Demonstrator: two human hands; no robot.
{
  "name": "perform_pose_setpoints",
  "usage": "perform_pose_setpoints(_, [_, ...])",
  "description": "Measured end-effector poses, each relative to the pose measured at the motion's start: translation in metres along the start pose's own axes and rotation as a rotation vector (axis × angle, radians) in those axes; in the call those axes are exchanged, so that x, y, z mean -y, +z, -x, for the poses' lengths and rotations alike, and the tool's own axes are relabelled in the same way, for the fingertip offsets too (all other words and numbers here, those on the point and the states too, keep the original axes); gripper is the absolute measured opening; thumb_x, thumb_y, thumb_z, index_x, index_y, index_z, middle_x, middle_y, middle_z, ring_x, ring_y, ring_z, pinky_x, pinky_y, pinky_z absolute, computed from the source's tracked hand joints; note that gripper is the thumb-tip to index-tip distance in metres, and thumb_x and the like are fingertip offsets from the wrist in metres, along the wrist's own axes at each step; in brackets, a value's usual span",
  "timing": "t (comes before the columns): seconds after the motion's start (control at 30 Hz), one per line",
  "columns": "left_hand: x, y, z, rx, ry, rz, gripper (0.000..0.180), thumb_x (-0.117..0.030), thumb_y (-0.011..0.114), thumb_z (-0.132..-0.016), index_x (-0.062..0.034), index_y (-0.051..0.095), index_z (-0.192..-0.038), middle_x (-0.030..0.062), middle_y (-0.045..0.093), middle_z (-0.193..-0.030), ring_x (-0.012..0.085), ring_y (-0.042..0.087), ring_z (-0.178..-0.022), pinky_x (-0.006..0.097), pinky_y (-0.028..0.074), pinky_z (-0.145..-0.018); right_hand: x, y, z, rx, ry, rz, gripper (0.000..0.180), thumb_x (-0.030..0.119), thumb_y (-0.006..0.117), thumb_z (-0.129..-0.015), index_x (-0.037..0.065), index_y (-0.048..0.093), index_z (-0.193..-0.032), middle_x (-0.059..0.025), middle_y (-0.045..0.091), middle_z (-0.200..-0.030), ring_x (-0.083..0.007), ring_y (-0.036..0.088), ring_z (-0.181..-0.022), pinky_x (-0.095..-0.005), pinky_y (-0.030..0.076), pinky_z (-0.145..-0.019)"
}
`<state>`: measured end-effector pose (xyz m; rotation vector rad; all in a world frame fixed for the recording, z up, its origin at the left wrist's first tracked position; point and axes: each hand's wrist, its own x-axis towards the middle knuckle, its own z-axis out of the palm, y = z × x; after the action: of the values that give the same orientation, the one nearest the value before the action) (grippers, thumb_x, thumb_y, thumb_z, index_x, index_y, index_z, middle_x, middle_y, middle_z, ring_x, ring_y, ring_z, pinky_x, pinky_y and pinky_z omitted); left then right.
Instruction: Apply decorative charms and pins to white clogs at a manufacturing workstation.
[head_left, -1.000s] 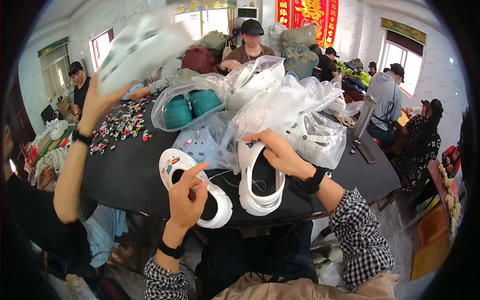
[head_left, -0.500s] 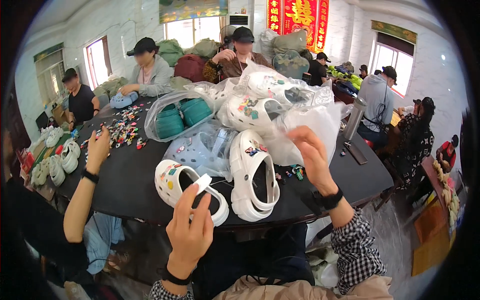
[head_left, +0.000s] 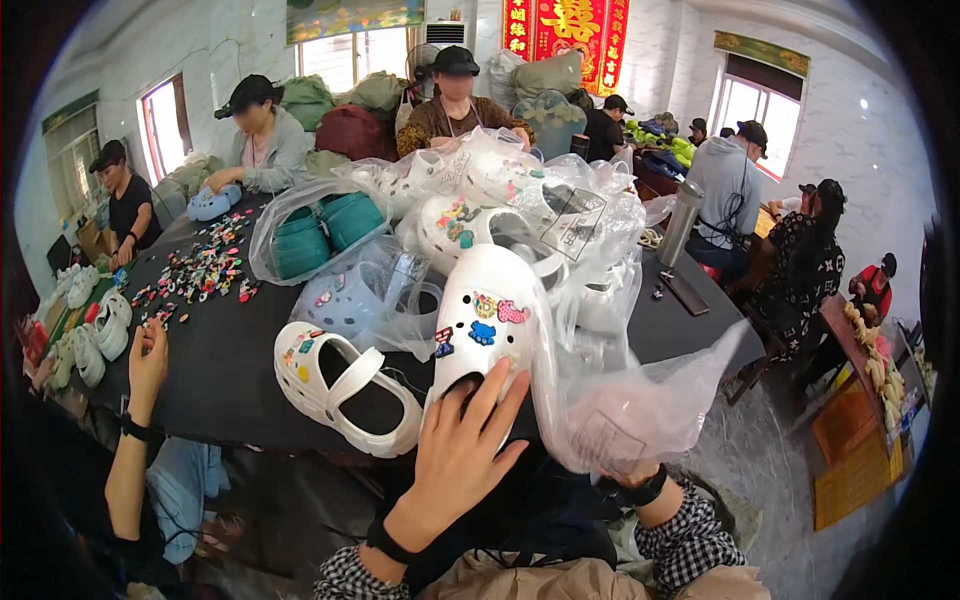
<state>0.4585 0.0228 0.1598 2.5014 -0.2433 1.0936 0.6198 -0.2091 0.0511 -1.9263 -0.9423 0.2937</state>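
My left hand [head_left: 455, 475] grips a white clog [head_left: 483, 345] by its opening, fingers hooked over the edge. The clog is tilted up off the table and carries colourful charms on its toe. Just right of it, my right hand [head_left: 637, 473] is at a clear plastic bag [head_left: 665, 385]; the film covers most of its fingers, which show only as a blurred shape. To the left, a second white clog [head_left: 312, 388] with charms and its strap raised lies on the black table [head_left: 215, 372].
Behind the clogs are a bagged blue clog [head_left: 345, 300], bagged green clogs [head_left: 298, 248] and a heap of bagged white clogs [head_left: 455, 222]. Loose charms [head_left: 200, 275] lie left. A co-worker's hand [head_left: 148, 362] is at the left edge; a steel flask [head_left: 683, 222] and phone [head_left: 684, 293] stand right.
My left hand has moved from the left clog to the right one and lifted it. My right hand has come down and drawn a plastic bag toward me.
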Motion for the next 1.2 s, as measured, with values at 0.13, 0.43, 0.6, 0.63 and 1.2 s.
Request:
perform_pose_setpoints(0.13, [0.009, 0.013, 0.005, 0.045, 0.000, -0.337, 0.087, -0.020, 0.083, -0.069, -0.0082, 0.046, -0.146, 0.0095, 0.040, -0.151, 0.0338, 0.048, -0.106, 0.045, 0.042, -0.094, -0.040, 0.019, 0.015, 0.144, -0.061, -1.728, 0.056, 0.035, 0.052, -0.101, 0.007, 0.038, -0.148, -0.0086, 0.048, -0.145, -0.0252, 0.046, -0.132, -0.0411, 0.037, -0.113])
perform_pose_setpoints(0.43, [0.014, 0.024, -0.009, -0.013, -0.192, -0.305, 0.076, -0.017, 0.078, -0.074, 0.0005, 0.047, -0.141, 0.0197, 0.035, -0.153, 0.0397, 0.048, -0.117, 0.048, 0.040, -0.099, -0.028, -0.035, 0.104, -0.247, -0.063, -0.718, 0.057, 0.036, 0.053, -0.100, 0.008, 0.038, -0.148, -0.0083, 0.049, -0.144, -0.0237, 0.047, -0.132, -0.0402, 0.038, -0.112])
perform_pose_setpoints(0.6, [-0.002, -0.010, 0.031, 0.188, -0.194, -0.059, 0.068, -0.018, 0.077, -0.078, 0.0010, 0.051, -0.138, 0.0219, 0.036, -0.152, 0.0417, 0.045, -0.128, 0.049, 0.039, -0.106, 0.017, -0.037, 0.086, -0.415, -0.056, -0.179, 0.058, 0.036, 0.054, -0.100, 0.008, 0.038, -0.148, -0.0082, 0.049, -0.144, -0.0229, 0.047, -0.132, -0.0398, 0.038, -0.111])
perform_pose_setpoints(0.63, [-0.008, -0.014, 0.037, 0.196, -0.195, -0.059, 0.068, -0.018, 0.077, -0.078, 0.0010, 0.051, -0.138, 0.0219, 0.036, -0.152, 0.0417, 0.045, -0.128, 0.049, 0.039, -0.106, 0.028, -0.033, 0.082, -0.445, -0.049, -0.070, 0.058, 0.037, 0.054, -0.100, 0.008, 0.038, -0.148, -0.0081, 0.049, -0.144, -0.0228, 0.047, -0.132, -0.0397, 0.038, -0.111])
perform_pose_setpoints(1.2, [-0.040, 0.043, 0.111, 0.081, -0.685, 1.225, 0.052, -0.029, 0.059, -0.097, 0.0102, 0.053, -0.132, 0.0213, 0.062, -0.128, 0.0316, 0.060, -0.118, 0.039, 0.045, -0.105, 0.097, 0.025, 0.049, 0.447, -0.041, -0.287, 0.043, 0.014, 0.065, -0.090, -0.001, 0.057, -0.130, -0.0164, 0.059, -0.132, -0.0267, 0.055, -0.124, -0.0364, 0.041, -0.105])
